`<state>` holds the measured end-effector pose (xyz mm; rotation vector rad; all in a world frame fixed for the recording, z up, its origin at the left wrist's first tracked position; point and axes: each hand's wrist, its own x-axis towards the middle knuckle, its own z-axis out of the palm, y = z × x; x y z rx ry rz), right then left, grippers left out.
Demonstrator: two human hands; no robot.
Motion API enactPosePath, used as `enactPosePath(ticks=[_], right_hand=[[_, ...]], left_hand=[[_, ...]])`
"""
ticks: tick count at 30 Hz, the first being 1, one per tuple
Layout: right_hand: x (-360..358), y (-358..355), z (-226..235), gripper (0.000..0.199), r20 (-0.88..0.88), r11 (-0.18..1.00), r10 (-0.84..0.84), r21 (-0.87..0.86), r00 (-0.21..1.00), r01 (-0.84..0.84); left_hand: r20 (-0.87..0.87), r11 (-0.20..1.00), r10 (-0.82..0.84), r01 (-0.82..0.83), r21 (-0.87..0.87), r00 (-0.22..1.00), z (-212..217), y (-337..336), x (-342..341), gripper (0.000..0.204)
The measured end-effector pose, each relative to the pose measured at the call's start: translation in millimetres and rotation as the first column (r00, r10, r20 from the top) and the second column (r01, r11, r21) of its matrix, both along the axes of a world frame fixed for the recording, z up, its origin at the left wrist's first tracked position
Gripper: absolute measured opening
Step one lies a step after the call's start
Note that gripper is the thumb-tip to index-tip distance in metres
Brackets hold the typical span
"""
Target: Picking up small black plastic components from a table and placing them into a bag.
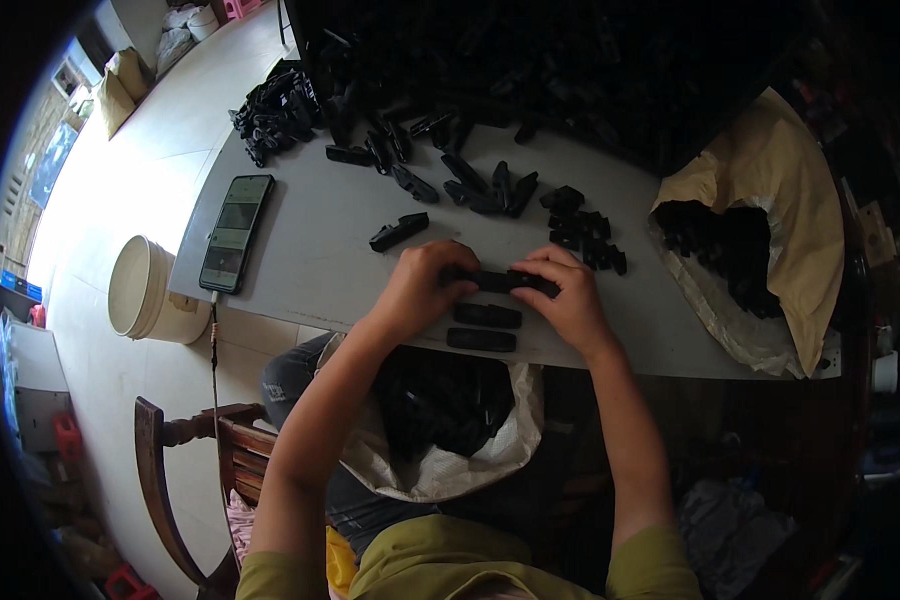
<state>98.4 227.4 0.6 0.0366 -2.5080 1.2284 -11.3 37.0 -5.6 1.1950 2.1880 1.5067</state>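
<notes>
Over the table near its front edge, my left hand (422,288) grips one end of a long black plastic part (492,281). The fingers of my right hand (570,295) pinch the other end, so the part lies level between both hands. Just below it, two similar black pieces (483,328) lie side by side on the table. A single black part (399,232) rests beyond my left hand. Past my right hand sits a small cluster of black pieces (582,232). Finer details of the held part are too dark to make out.
Many black parts (475,187) are spread over the grey table (310,220), with a heap (280,105) at far left. A phone (237,232) lies left, its cable hanging down. An open tan sack (805,220) stands right, a white sack (450,475) on my lap, a bucket (140,290) left.
</notes>
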Motion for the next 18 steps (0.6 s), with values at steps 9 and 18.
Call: enactPosePath(ticks=[9,18], right_hand=[[-6.8,4.1,-6.7,0.033,-0.04,0.973,0.085,0.217,0.996,-0.075],[37.2,7.3,3.1,0.027,-0.069,0.939,-0.243,0.233,0.967,0.253]], left_hand=[[0.036,0.996,-0.094,0.094,-0.002,0.995,0.8,3.5,-5.4,0.023],[-0.619,0.884,0.322,-0.462,-0.074,0.716,26.4,-32.8,-11.3,0.029]])
